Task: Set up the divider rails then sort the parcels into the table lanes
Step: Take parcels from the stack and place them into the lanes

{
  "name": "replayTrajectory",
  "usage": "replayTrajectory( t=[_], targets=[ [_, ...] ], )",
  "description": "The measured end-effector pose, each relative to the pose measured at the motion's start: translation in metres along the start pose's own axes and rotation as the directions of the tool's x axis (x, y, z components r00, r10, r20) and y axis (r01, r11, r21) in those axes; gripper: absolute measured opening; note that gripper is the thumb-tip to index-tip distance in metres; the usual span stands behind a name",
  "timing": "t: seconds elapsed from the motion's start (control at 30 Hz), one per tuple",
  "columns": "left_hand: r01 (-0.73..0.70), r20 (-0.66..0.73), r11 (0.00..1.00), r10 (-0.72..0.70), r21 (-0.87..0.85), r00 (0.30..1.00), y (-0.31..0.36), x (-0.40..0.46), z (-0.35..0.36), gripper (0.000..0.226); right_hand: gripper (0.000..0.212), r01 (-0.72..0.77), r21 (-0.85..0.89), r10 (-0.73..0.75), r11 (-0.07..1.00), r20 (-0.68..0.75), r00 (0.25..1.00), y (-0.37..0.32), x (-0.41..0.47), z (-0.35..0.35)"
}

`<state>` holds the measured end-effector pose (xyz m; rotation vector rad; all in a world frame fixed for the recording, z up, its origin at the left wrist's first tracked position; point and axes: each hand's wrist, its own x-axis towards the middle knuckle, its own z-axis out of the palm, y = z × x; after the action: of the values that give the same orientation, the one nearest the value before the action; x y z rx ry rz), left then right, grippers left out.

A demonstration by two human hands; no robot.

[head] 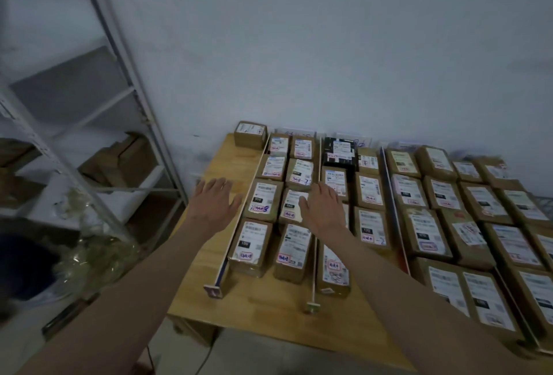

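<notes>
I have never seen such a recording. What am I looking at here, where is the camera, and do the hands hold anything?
There is no machine here. One camera worn on a person's head looks forward and down, so the two bare arms come in from the bottom. The left hand is spread open over the bare part of the light wooden table. The right hand is open too, palm down over the brown cardboard parcels with white labels; it grips nothing. Thin white divider rails run from the near edge toward the wall and split the table into lanes filled with parcels. One black box lies at the far end. A grey metal shelf stands on the left.
</notes>
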<state>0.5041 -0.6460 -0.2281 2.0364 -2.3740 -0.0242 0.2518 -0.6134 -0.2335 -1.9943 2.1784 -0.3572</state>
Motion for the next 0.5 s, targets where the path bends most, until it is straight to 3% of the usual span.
replayTrajectory(
  t=[0.27, 0.5],
  targets=[
    [-0.011, -0.011, 1.000, 0.011, -0.003, 1.000, -0.049, 0.052, -0.001, 0.059, 0.049, 0.023, 0.010, -0.023, 1.000, -0.012, 1.000, -0.056, 0.059, 0.026],
    [-0.042, 0.025, 0.999, 0.042, 0.011, 0.999, -0.082, 0.149, 0.015, 0.059, 0.049, -0.025, 0.079, 0.025, 0.997, -0.007, 1.000, -0.080, 0.151, 0.061]
  ],
)
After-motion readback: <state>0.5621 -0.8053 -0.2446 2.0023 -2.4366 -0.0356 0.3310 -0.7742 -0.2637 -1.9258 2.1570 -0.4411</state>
